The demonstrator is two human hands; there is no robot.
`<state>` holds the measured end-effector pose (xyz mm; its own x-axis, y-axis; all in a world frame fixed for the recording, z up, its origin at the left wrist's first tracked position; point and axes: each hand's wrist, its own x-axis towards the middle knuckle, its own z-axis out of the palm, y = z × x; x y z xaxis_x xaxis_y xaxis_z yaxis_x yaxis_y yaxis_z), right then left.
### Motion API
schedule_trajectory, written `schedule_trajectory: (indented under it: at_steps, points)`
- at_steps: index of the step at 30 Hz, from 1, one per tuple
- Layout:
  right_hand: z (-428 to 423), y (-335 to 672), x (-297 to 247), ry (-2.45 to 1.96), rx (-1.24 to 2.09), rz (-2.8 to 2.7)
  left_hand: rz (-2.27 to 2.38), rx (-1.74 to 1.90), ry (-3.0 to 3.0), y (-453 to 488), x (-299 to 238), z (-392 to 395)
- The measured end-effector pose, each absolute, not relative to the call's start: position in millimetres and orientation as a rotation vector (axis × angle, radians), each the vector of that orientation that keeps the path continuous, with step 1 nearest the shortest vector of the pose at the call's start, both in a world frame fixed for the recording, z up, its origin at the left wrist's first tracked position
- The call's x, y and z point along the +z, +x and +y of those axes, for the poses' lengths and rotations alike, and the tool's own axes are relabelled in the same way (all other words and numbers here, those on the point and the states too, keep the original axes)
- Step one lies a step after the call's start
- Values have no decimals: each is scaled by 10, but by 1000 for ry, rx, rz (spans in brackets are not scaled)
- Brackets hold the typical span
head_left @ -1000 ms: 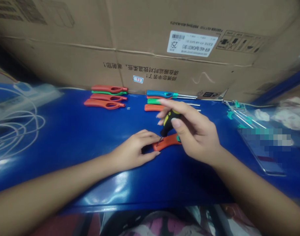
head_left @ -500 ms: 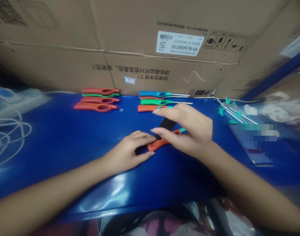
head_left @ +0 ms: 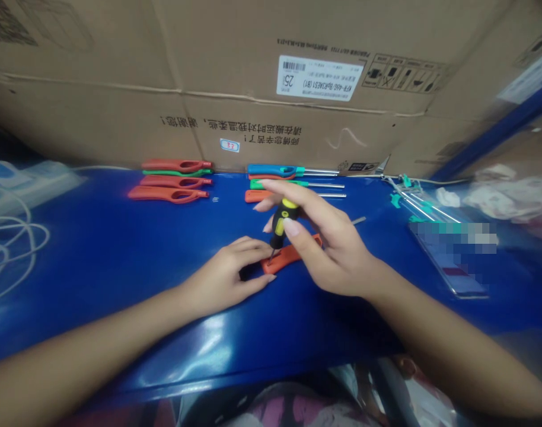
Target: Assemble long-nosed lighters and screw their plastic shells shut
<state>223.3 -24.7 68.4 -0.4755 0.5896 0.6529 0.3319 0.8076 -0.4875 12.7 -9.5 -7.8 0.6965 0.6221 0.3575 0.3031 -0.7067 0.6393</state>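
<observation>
An orange gas lighter lies flat on the blue table, its metal tube partly hidden behind my right hand. My left hand pinches the near end of its handle between thumb and fingers. In my right hand is a short black and yellow screwdriver, tilted slightly, thumb against its grip. The screwdriver's tip meets the handle close to my left fingers; whether it sits in a screw is too small to tell.
Orange and green lighter handle shells lie at the back left, with tiny screws beside them. Several lighters with metal tubes are lined up behind my right hand. On the right are a phone and loose rods; a white cable coils left.
My right hand has turned the screwdriver more upright, its yellow parts now showing, and its fingers have shifted around the grip. My left hand stays on the lighter.
</observation>
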Motion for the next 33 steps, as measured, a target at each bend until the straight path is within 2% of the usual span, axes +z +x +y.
schedule_trajectory:
  at_steps: [2, 6, 8, 11, 13, 18, 24, 29, 31, 33]
  points:
    - [-234, 2235, 688, -645, 529, -2090, 710, 765, 2362, 125, -81, -94]
    - [-213, 2239, 681, -634, 165, -2038, 705, 774, 2372, 125, -92, -94]
    - [-222, 2236, 682, -636, 106, -2038, 712, 780, 2364, 129, -86, -96]
    - [-241, 2225, 686, -633, 391, -2066, 713, 772, 2356, 133, -75, -97]
    - [-241, 2224, 673, -614, 439, -2049, 700, 772, 2356, 131, -78, -96]
    - [-248, 2235, 640, -565, -142, -1984, 693, 764, 2338, 129, -86, -95]
    - [-261, 2197, 682, -497, 300, -2090, 686, 764, 2357, 129, -74, -94]
    - [-230, 2253, 634, -597, -104, -2002, 693, 772, 2348, 121, -78, -94]
    - [-230, 2274, 628, -621, 88, -2054, 688, 760, 2342, 120, -76, -94]
    - [-225, 2275, 626, -626, 431, -2075, 684, 749, 2339, 120, -77, -94]
